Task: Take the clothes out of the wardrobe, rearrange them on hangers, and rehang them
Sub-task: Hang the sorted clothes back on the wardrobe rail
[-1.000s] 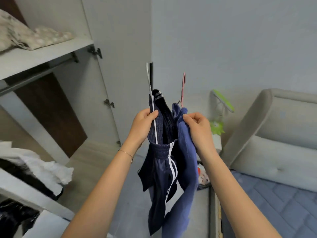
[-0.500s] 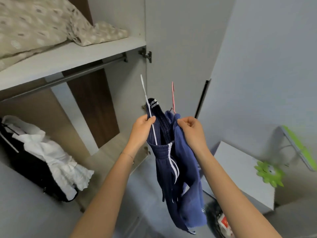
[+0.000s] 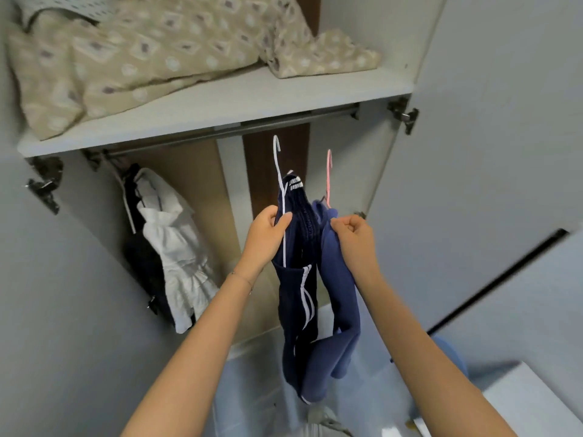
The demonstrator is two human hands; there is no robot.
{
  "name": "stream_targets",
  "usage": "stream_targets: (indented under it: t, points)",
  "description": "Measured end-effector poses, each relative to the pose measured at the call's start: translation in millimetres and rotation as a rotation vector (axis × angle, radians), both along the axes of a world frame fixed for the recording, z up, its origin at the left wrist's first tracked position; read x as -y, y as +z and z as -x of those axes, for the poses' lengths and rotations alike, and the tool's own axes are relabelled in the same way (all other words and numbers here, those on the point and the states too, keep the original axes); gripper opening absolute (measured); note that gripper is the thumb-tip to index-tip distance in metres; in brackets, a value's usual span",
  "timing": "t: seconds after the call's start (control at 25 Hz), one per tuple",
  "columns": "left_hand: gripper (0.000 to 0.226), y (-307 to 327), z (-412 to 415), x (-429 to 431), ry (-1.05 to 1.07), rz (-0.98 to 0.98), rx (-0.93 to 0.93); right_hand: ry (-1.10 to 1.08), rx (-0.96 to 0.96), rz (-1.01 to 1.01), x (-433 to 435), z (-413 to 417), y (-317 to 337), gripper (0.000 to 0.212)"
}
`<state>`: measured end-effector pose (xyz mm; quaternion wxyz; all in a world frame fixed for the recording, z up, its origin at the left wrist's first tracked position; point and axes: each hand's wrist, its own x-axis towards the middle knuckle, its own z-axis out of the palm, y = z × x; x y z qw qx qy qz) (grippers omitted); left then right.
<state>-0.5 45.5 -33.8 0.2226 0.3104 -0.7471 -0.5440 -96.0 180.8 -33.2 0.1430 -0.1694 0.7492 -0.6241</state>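
Left hand (image 3: 264,238), right hand (image 3: 354,238): fingers (image 3: 285,221) tight on hangered garments (image 3: 298,298) below seemingly bedding-laden shelf (image 3: 252,100).

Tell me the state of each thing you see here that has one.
left hand: grips white hanger and navy shorts.
right hand: pinches blue garment.
white hanger: held up, not on rail.
pink hanger: held up, not on rail.
wardrobe door: open.
white garment: hanging, left end of rail.
bedding: heaped on shelf.
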Motion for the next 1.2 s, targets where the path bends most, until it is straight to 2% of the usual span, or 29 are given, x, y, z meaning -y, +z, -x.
stream_targets:
  t: [0.12, 0.24, 0.48, 0.68, 0.84, 1.08, 1.2]
  points:
    - [0.024, -4.6, 4.4, 22.7, 0.160, 0.070, 0.014, 0.148, 0.023, -0.032, 40.7, 23.5, -10.0, 0.019]
    - [0.026, -17.5, 2.5, 55.3, 0.276, 0.118, 0.028, 0.264, 0.005, -0.066, 80.2, 38.5, -13.8, 0.025]
    - [0.022, -51.0, -7.9, 109.5, 0.381, 0.134, 0.102, 0.405, -0.010, -0.099, 146.0, 43.4, -27.1, 0.020]
    - [0.026, -88.4, -14.2, 164.6, 0.473, 0.083, 0.004, 0.430, -0.059, -0.063, 205.3, 45.7, -59.9, 0.020]
    - [0.025, -101.5, -24.3, 217.1, 0.532, 0.130, -0.040, 0.464, -0.125, -0.010, 251.7, 38.6, -74.2, 0.024]
    - [0.015, -84.4, -36.7, 292.2, 0.661, 0.183, -0.122, 0.498, -0.203, 0.051, 300.1, 24.7, -77.3, 0.020]
    - [0.024, -81.1, -43.2, 329.7, 0.710, 0.165, -0.077, 0.508, -0.227, 0.047, 313.0, 21.1, -80.2, 0.021]
